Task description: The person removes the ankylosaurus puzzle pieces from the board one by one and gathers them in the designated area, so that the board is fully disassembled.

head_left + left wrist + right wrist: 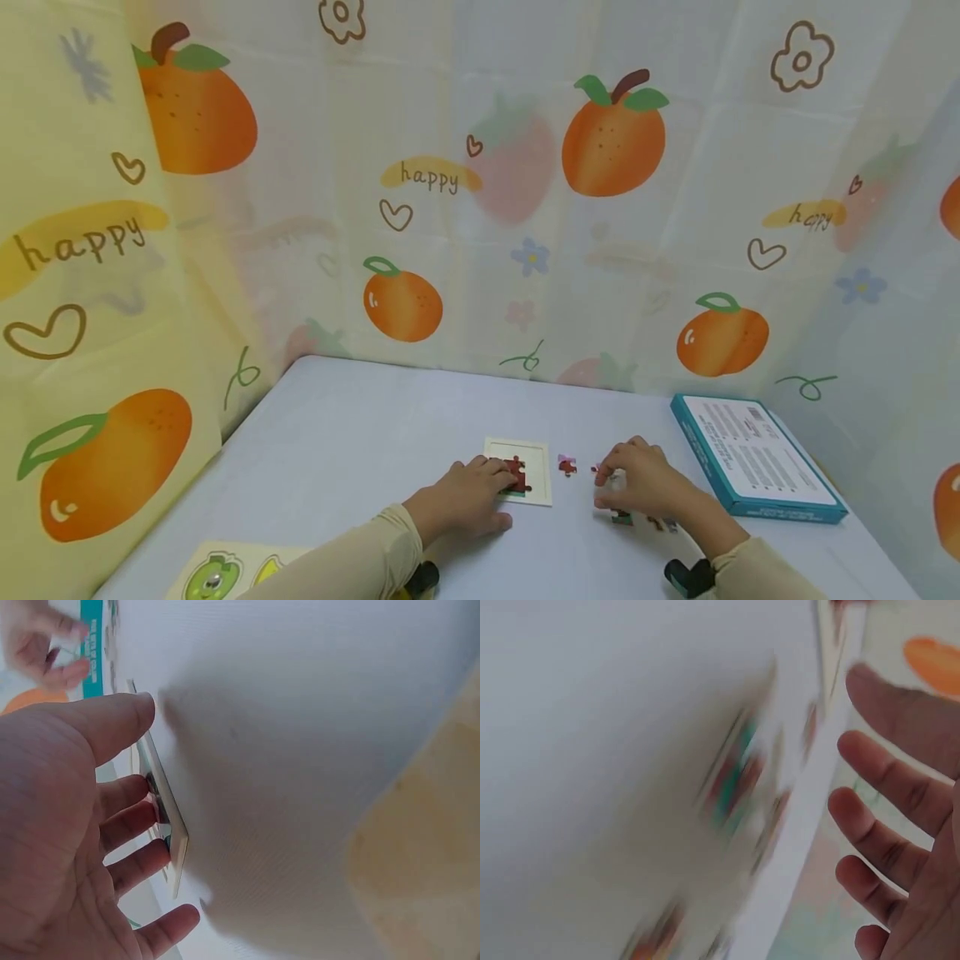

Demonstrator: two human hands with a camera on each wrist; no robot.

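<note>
My left hand [468,497] rests its fingertips on a small cream puzzle tray [540,471], over joined dark red puzzle pieces [519,473]. In the left wrist view its fingers [135,866] are relaxed along the tray edge [176,832], with the thumb apart. Over loose pieces to the right hovers my right hand [648,479], fingers bent and spread. The right wrist view shows nothing between its thumb and fingers [866,817]. Below it lies a blurred green and red piece [731,780]. A pink and red piece [567,465] sits between tray and right hand.
A teal-edged box [757,458] with a white printed face lies at the right of the white table [360,433]. Front left is a board [213,575] with a green fruit picture, partly behind my left sleeve. A fruit-printed curtain [450,233] surrounds the table.
</note>
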